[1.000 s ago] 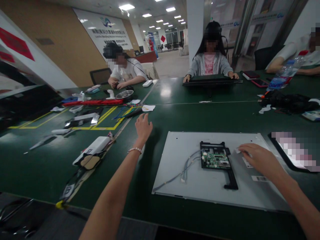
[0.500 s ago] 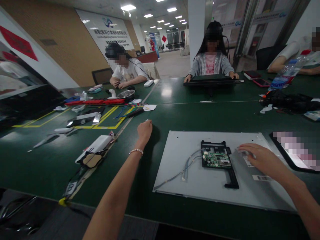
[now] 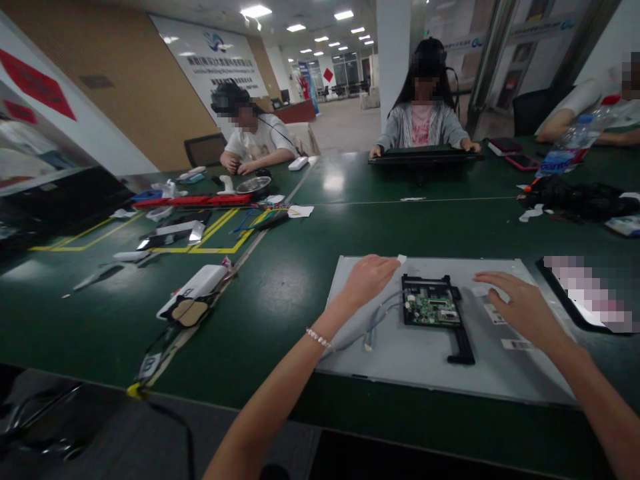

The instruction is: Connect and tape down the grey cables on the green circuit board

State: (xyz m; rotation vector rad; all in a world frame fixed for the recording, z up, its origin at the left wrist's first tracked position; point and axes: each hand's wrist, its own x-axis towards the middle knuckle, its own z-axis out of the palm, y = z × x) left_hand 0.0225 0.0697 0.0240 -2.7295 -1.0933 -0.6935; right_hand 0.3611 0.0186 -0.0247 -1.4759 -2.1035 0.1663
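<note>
My left hand [image 3: 373, 277] is closed in a pinch over the upper left of a flat grey panel [image 3: 540, 383]. A small white piece [image 3: 401, 259], tape or paper, sticks out from its fingertips. My right hand [image 3: 523, 310] is open, fingers stretched and thumb apart, above the panel's right part near some labels. Nothing shows in its fingers. Between the hands, a black plastic bracket [image 3: 464, 350] with a green circuit board [image 3: 431, 310] lies on the panel. Grey cables [image 3: 377, 320] run from the board toward the panel's lower left.
A tablet-like black-framed device [image 3: 543, 270] lies right of the panel. A white power strip or battery pack [image 3: 200, 287] with a cable is at left. Across the green table sit other people, one holding a black screen [image 3: 425, 158]. Water bottles [image 3: 563, 147] stand at far right.
My left hand has moved right, from the bare table to above the panel, carrying the small white piece. My right hand stays near its place, with its thumb now apart from the fingers.
</note>
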